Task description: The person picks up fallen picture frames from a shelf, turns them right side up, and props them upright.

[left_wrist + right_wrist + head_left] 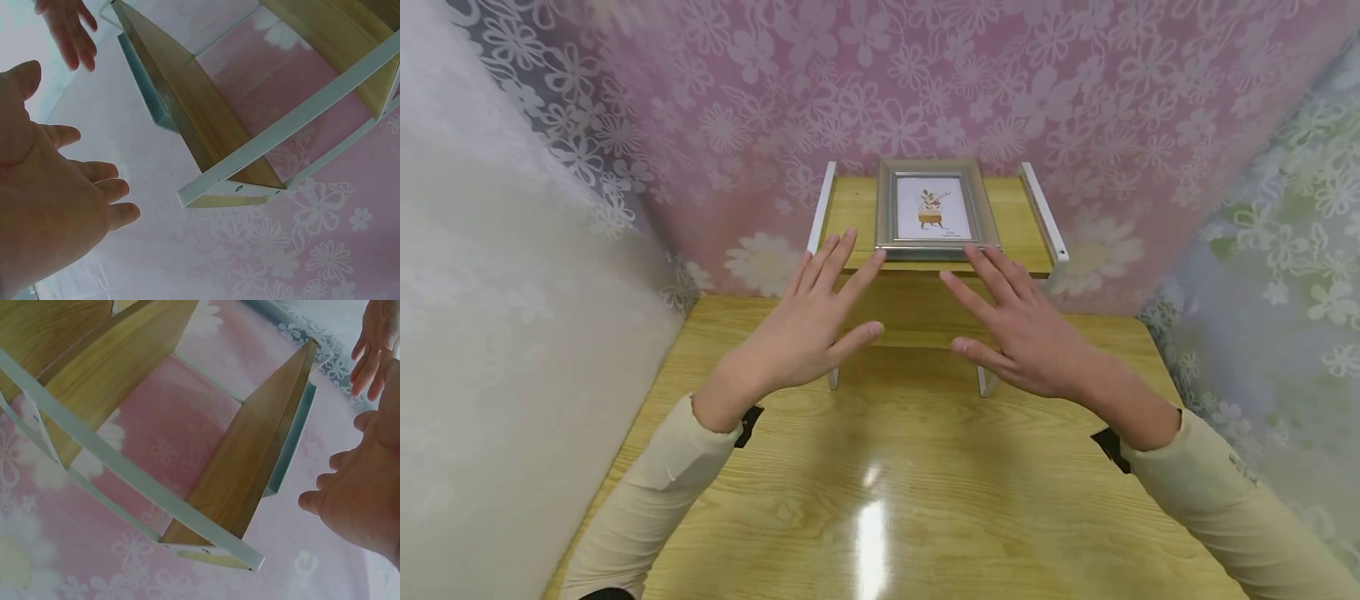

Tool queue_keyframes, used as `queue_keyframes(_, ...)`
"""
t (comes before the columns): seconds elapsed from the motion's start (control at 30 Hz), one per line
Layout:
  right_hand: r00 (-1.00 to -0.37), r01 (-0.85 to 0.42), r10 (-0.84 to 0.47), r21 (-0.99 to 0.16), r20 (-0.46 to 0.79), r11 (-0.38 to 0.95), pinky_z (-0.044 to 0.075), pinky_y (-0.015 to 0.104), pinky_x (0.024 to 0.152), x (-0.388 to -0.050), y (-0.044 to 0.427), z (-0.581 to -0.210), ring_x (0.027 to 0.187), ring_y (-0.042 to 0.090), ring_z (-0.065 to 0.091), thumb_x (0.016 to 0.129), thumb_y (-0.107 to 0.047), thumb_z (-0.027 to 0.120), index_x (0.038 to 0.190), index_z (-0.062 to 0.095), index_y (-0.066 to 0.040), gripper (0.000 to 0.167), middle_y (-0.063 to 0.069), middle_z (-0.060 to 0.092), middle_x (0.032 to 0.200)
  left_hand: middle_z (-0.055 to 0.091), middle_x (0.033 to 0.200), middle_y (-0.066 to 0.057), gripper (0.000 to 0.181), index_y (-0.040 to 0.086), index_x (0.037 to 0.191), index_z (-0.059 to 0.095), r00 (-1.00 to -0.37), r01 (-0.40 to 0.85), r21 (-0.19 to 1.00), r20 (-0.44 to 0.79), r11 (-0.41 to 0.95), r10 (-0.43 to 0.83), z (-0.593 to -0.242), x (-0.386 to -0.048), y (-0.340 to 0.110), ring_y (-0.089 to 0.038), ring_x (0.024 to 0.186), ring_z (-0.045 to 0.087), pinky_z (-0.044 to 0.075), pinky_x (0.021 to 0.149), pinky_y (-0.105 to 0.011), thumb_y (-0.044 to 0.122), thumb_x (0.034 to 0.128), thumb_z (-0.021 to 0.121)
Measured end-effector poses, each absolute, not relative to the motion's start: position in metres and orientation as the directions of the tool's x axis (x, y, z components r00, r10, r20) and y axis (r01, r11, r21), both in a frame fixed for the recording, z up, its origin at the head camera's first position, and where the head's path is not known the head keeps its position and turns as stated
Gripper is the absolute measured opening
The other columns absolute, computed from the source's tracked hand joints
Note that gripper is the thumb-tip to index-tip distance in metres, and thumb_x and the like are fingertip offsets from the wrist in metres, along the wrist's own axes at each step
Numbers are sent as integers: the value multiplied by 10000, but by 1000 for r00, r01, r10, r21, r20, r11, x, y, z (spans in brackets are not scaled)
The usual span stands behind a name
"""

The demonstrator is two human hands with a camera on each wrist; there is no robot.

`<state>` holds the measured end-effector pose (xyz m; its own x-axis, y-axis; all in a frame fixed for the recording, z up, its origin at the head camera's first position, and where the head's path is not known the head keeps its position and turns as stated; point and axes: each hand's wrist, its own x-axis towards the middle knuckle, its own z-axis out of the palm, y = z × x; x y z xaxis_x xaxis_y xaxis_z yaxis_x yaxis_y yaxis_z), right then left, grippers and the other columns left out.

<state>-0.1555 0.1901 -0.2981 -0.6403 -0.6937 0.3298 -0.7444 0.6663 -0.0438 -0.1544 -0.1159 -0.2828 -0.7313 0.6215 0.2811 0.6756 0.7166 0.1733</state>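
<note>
A silver picture frame (976, 193) with a small plant print lies face up on the top board (855, 200) of a small wood-and-white-metal shelf. In the head view my left hand (808, 312) is spread over the frame's near left corner. My right hand (1026, 333) spreads likewise by its near right corner. In the left wrist view a gap shows between my left fingers and the frame's edge (140, 84). The right wrist view also shows my right hand (359, 494) apart from the frame. Neither hand holds anything.
The shelf's white side rails (1043, 212) rise along both sides of its top board. A lower board (917, 312) sits beneath. The shelf stands on a glossy wooden table (917, 467), against pink flowered wall covering (880, 92). Pale walls (497, 292) close in the left and right.
</note>
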Motion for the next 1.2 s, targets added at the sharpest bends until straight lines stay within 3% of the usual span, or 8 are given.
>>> queue_keyframes(0.23, -704, -699, -642, -137, 304, 701, 120, 659, 1153, -168, 197, -285, 1515, 374, -65, 1031, -554, 363, 1613, 70, -248, 720, 131, -98, 1660, -89, 1654, -146, 734, 207, 1615, 41, -735, 676, 258, 310, 691, 603, -273, -169, -119, -298, 1520, -111, -20, 1204, -552, 463, 1045, 427)
queue_keyframes(0.37, -707, -700, -632, -186, 317, 689, 83, 649, 1163, -178, 201, -280, 1517, 358, -80, 1039, -531, 364, 1614, 65, -227, 716, 134, -104, 1657, -102, 1653, -134, 722, 200, 1614, 47, -752, 658, 300, 308, 690, 583, -268, -178, -121, -293, 1516, -133, -73, 1210, -488, 444, 1049, 426)
queue_keyframes(0.57, -722, -687, -606, -237, 334, 687, 74, 640, 1167, -190, 205, -276, 1519, 352, -64, 1037, -545, 342, 1615, 74, -212, 719, 125, -99, 1658, -112, 1654, -120, 722, 205, 1614, 46, -784, 620, 330, 276, 712, 556, -262, -189, -123, -291, 1509, -162, -76, 1207, -501, 457, 1048, 417)
queue_keyframes(0.8, -760, -648, -575, -284, 302, 707, 53, 639, 1170, -204, 204, -266, 1520, 337, -81, 1037, -545, 341, 1614, 72, -183, 732, 132, -107, 1656, -22, 1648, -186, 699, 164, 1606, 113, -800, 600, 339, 283, 725, 530, -256, -204, -123, -360, 1517, -29, -14, 1207, -540, 429, 1047, 438)
queue_keyframes(0.97, -787, -617, -543, -341, 294, 709, 33, 642, 1170, -215, 200, -256, 1518, 340, -83, 1039, -547, 333, 1611, 69, -152, 744, 133, -102, 1656, -23, 1655, -161, 693, 170, 1606, 115, -804, 594, 347, 269, 726, 530, -251, -213, -120, -341, 1520, -47, -14, 1209, -533, 444, 1048, 422)
queue_keyframes(1.2, -834, -552, -491, -402, 252, 731, 19, 662, 1160, -228, 197, -248, 1515, 344, -90, 1047, -526, 328, 1612, 15, -188, 729, 118, -108, 1655, -4, 1653, -175, 688, 169, 1606, 116, -808, 589, 374, 251, 717, 533, -244, -229, -111, -355, 1519, -23, -29, 1214, -507, 451, 1050, 406)
